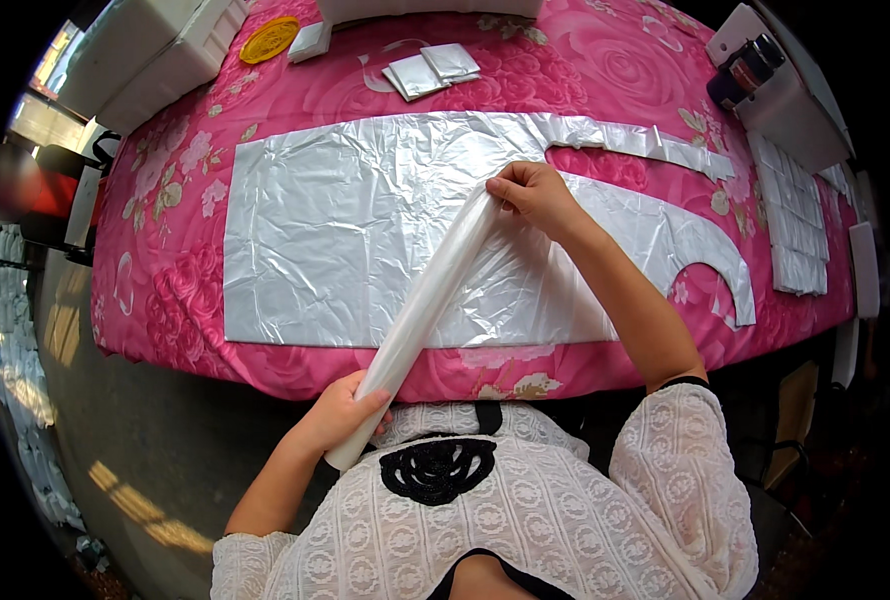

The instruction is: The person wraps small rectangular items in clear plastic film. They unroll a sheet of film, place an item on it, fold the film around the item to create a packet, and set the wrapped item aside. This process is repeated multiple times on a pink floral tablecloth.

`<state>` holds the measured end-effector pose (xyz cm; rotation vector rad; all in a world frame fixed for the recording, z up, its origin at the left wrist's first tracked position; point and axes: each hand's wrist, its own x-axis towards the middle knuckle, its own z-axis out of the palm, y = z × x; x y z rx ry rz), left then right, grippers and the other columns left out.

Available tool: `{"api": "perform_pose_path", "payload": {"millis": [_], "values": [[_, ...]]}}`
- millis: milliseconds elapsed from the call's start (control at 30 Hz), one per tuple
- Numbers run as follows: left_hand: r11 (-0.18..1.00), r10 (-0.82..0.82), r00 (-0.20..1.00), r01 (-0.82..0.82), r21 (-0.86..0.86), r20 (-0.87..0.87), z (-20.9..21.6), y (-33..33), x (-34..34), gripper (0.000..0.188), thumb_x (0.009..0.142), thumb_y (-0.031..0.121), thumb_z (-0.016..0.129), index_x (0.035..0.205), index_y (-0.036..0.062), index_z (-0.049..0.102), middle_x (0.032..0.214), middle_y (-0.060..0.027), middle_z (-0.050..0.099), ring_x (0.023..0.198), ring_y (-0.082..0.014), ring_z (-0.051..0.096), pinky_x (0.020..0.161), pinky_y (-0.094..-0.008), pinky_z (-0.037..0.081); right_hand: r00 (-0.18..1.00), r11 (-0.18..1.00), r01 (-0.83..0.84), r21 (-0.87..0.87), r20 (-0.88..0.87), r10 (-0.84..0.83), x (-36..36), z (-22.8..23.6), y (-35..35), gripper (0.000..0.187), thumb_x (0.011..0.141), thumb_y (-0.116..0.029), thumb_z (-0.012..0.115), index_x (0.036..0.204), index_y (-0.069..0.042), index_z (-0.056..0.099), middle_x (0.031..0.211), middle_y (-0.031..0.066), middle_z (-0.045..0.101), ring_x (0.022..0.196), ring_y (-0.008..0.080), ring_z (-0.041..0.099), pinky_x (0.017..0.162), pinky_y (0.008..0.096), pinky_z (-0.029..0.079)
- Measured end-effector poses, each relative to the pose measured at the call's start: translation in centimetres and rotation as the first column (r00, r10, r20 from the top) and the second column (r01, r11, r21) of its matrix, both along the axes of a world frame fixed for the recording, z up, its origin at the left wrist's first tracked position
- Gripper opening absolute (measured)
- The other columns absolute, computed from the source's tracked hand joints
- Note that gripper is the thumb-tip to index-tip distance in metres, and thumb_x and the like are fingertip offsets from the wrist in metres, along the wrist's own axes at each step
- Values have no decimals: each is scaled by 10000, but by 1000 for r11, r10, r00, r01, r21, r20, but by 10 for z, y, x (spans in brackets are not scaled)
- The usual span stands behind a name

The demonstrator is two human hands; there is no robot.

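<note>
White plastic roll (420,300) slants 7-to-1 o'clock over silver sheet (305,230). Left hand (343,412), 7 o'clock: fingers wrapped round lower end. Right hand (533,195), 1 o'clock: fingertips pinching upper end. Two-ended hold probably for straightness.

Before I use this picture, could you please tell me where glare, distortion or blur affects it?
Head view: bright glare streaks the wrinkled silvery sheet; head view: the table edge bows and the corners go black; head view: sunlit patches mark the dim floor; head view: a round shape at far left is blurred, while the right hand looks fairly sharp.
</note>
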<state>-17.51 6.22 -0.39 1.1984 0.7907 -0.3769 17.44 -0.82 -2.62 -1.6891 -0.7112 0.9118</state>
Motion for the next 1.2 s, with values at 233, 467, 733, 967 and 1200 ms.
{"api": "perform_pose_path", "payload": {"millis": [233, 467, 733, 967, 1200], "values": [[998, -61, 994, 62, 6, -95, 7, 6, -18, 310, 865, 213, 568, 1090, 12, 496, 810, -74, 592, 664, -130, 569, 614, -276, 491, 878, 965, 262, 7, 414, -241, 62, -18, -15, 214, 824, -188, 627, 829, 26, 633, 685, 37, 611, 584, 91, 523, 561, 243, 430], [950, -309, 947, 312, 22, -91, 6, 62, -78, 457, 768, 211, 698, 1138, -5, 536, 1000, -67, 604, 918, -134, 565, 833, -284, 452, 624, 817, 576, -25, 658, -420, 162, -21, -84, 274, 827, -271, 615, 860, -2, 656, 743, 86, 660, 669, 162, 608, 641, 298, 463], [712, -633, 772, 554, 433, 53, 59, 99, 2, 501, 665, 181, 778, 1090, -2, 588, 1004, -94, 632, 924, -165, 588, 815, -286, 452, 730, 902, 429, 46, 571, -376, 132, -23, -56, 244, 825, -235, 627, 869, 3, 654, 742, 71, 649, 658, 131, 579, 629, 270, 449], [-61, -747, 665, -24, 998, -29, 41, 69, 124, 469, 606, 139, 751, 1039, 65, 587, 992, -91, 600, 935, -281, 559, 813, -389, 449, 925, 972, 234, 1, 309, -223, 74, -6, -1, 212, 835, -197, 614, 851, 14, 633, 699, 51, 612, 650, 115, 553, 615, 267, 434], [114, -878, 464, -38, 993, 118, -14, 13, 135, 622, 741, 384, 652, 1207, 9, 481, 1239, -153, 484, 1156, -308, 453, 989, -418, 357, 870, 983, 181, 15, 464, -167, 79, -24, 13, 246, 826, -224, 619, 898, 9, 648, 777, 104, 648, 686, 170, 589, 660, 294, 455]]}}
